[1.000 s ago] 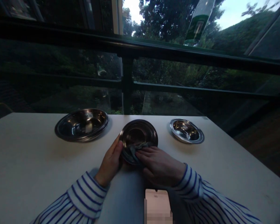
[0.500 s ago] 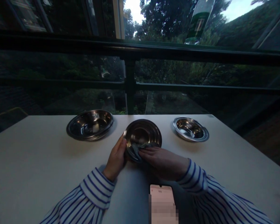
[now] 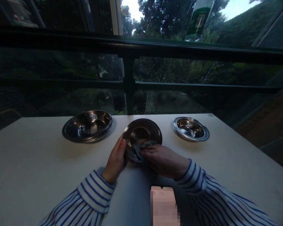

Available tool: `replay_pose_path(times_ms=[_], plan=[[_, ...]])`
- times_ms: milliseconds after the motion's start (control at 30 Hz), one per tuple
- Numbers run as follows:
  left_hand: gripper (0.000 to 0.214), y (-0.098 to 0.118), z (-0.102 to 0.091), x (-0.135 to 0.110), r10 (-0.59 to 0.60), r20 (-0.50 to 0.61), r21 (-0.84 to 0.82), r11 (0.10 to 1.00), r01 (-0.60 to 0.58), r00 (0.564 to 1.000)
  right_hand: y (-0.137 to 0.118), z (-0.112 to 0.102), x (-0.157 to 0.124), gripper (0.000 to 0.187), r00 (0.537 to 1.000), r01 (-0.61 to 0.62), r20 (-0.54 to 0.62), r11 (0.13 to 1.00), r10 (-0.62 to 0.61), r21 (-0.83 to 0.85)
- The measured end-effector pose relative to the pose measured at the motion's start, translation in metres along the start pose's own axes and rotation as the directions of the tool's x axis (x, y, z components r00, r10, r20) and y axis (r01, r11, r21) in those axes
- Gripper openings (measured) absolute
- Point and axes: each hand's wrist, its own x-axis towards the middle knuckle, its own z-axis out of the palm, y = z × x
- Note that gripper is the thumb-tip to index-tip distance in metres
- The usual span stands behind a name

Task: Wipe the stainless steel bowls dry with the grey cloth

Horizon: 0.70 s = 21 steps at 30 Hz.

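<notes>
A round metal bowl (image 3: 145, 127) is held up at a tilt over the middle of the table, its inside facing me. My left hand (image 3: 116, 159) grips its left rim, thumb at the front edge and the other fingers hidden behind. In my right hand (image 3: 163, 160) is a grey-green cloth (image 3: 138, 150), pressed against the lower inside of the bowl. Part of the cloth lies hidden under the fingers.
On the white table (image 3: 37, 175), a stack of wider metal bowls (image 3: 88, 127) stands at the back left and metal bowls (image 3: 191, 129) at the back right. A phone (image 3: 165, 204) lies in front of me. Behind runs a dark railing (image 3: 179, 50) with a bottle (image 3: 199, 20) above.
My right hand and the cloth have shifted slightly against the inside of the bowl. My left hand keeps its grip on the rim. The whole view has moved a little.
</notes>
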Motion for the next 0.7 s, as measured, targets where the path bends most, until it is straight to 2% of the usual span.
replay_pose_path(times_ms=[100,167,233,333,433,500,600,700], plan=[[0.051,0.002,0.001,-0.002,0.016,0.013,0.029,0.999,-0.016,1.000,-0.009,0.011,0.012,0.035,0.991,0.027,-0.130,0.997,-0.016,0.078],[0.050,0.002,0.000,-0.002,0.033,0.020,0.059,0.998,-0.034,0.999,-0.013,0.017,0.018,0.041,0.982,-0.009,-0.187,0.995,0.028,0.101],[0.050,0.001,-0.002,-0.002,0.045,0.023,0.085,0.995,-0.047,0.999,-0.013,0.016,0.017,0.041,0.985,-0.019,-0.169,0.996,0.032,0.082],[0.051,0.000,-0.003,0.000,0.035,0.000,0.098,0.995,-0.035,0.999,-0.008,0.002,0.004,0.032,0.999,-0.025,-0.035,1.000,0.025,0.001],[0.050,0.000,-0.003,0.000,0.026,-0.014,0.105,0.994,-0.024,1.000,-0.005,-0.010,-0.004,0.024,0.995,-0.081,0.058,0.995,0.085,-0.062],[0.050,0.000,-0.003,-0.001,0.022,0.002,0.106,0.994,-0.022,1.000,-0.007,-0.008,-0.002,0.026,0.997,-0.062,0.046,0.997,0.064,-0.038],[0.051,-0.001,-0.004,-0.002,0.031,0.051,0.064,0.997,-0.034,0.998,-0.013,0.006,0.009,0.039,0.997,0.011,-0.073,0.999,-0.007,0.052],[0.050,-0.001,-0.005,-0.003,0.053,0.056,0.049,0.997,-0.055,0.997,-0.015,0.014,0.011,0.044,0.993,0.004,-0.118,0.999,0.003,0.055]])
